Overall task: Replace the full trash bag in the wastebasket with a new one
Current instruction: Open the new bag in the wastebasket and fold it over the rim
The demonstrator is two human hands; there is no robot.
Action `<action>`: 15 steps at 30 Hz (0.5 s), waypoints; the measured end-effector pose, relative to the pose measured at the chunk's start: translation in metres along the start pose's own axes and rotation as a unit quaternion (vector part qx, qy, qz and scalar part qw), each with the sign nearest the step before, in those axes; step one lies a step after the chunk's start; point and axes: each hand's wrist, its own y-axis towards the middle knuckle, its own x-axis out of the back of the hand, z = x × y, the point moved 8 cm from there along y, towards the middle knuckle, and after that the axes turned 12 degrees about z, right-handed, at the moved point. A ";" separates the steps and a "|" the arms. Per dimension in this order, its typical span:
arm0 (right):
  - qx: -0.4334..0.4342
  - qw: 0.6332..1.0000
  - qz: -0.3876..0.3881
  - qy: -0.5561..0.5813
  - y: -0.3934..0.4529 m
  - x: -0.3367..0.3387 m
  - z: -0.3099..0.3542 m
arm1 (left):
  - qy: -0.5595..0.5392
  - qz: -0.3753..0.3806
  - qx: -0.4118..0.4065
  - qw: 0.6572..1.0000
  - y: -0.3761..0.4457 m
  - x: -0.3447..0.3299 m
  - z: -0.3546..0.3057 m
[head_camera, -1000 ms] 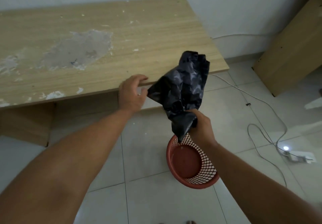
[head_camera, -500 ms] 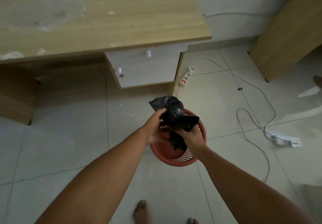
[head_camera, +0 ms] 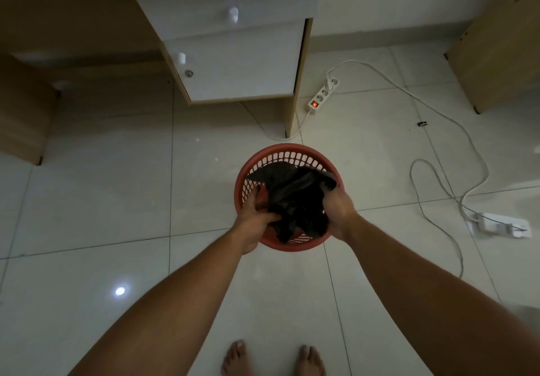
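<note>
**Bag held over the basket**

Tiled floor [head_camera: 87,200] carries the red wastebasket [head_camera: 287,150]. Both hands grasp the crumpled black trash bag [head_camera: 295,200] between them, inside the basket's mouth: left hand [head_camera: 257,214] clutching one side, right hand [head_camera: 339,209] the other.

Pale glossy tiled floor [head_camera: 87,200] with thin dark grout lines and a bright light glare at lower left. Standing on it: red lattice wastebasket [head_camera: 280,153], near a desk leg [head_camera: 295,106]; white drawer cabinet [head_camera: 233,65] under the desk, just above the tiles. Right of the leg, a white power strip [head_camera: 323,93] with lit orange switch, its cord [head_camera: 423,100] looping across the tiles to a second white strip [head_camera: 499,225] at far right. Small dark object [head_camera: 422,123] beside the cord, too small to identify. Wooden furniture [head_camera: 496,48] at upper right. Bare feet [head_camera: 238,356] at bottom edge.
</note>
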 end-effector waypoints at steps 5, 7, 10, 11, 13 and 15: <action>0.024 0.986 -0.145 0.077 0.008 0.063 -0.003 | 0.154 -0.142 -0.022 0.978 -0.013 0.055 0.013; 0.034 0.981 -0.171 0.081 0.009 0.078 -0.006 | 0.203 -0.188 -0.029 0.961 -0.019 0.066 0.012; 0.057 0.965 -0.213 0.141 0.006 0.095 -0.006 | 0.246 -0.229 -0.027 0.941 -0.021 0.076 0.011; 0.067 0.956 -0.227 0.172 0.004 0.099 -0.006 | 0.235 -0.240 -0.017 0.942 -0.020 0.079 0.014; 0.078 0.941 -0.239 0.226 0.002 0.104 -0.009 | 0.165 -0.278 0.012 0.946 -0.021 0.086 0.024; 0.071 0.941 -0.228 0.238 0.002 0.103 -0.015 | 0.085 -0.320 0.043 0.943 -0.024 0.091 0.036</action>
